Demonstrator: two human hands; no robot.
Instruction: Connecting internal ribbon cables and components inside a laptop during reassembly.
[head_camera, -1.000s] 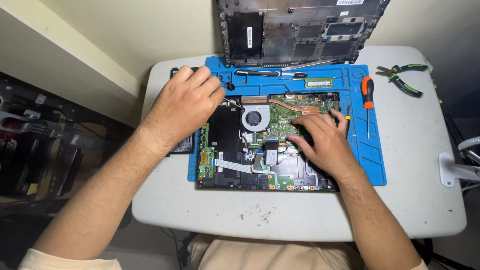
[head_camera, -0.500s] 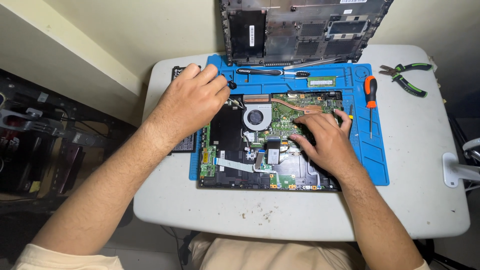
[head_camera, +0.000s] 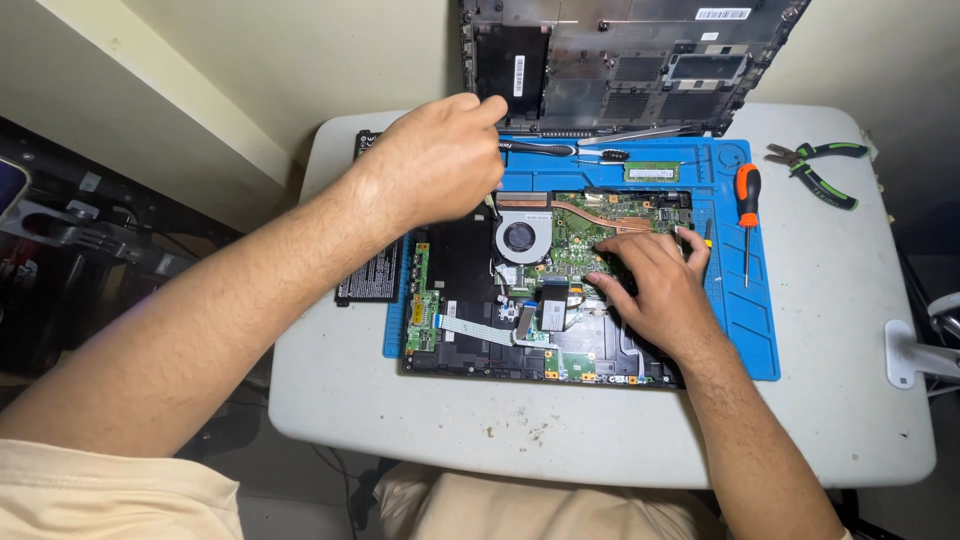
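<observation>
- Right now the opened laptop (head_camera: 540, 300) lies on the blue mat (head_camera: 745, 330), mid-table.
- Right hand (head_camera: 655, 290) rests flat on the green board, fingers spread, gripping nothing.
- Left hand (head_camera: 435, 165) hovers loosely curled near the black tools; any grasp is hidden.
- Board looks stiff, thin, fragile: take its edges, I'd say.

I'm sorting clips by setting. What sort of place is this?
Probably a small electronics repair bench: an opened black laptop with its green circuit board bared lies on a blue rubber work mat, with an orange-handled screwdriver and green-handled pliers beside it.
</observation>
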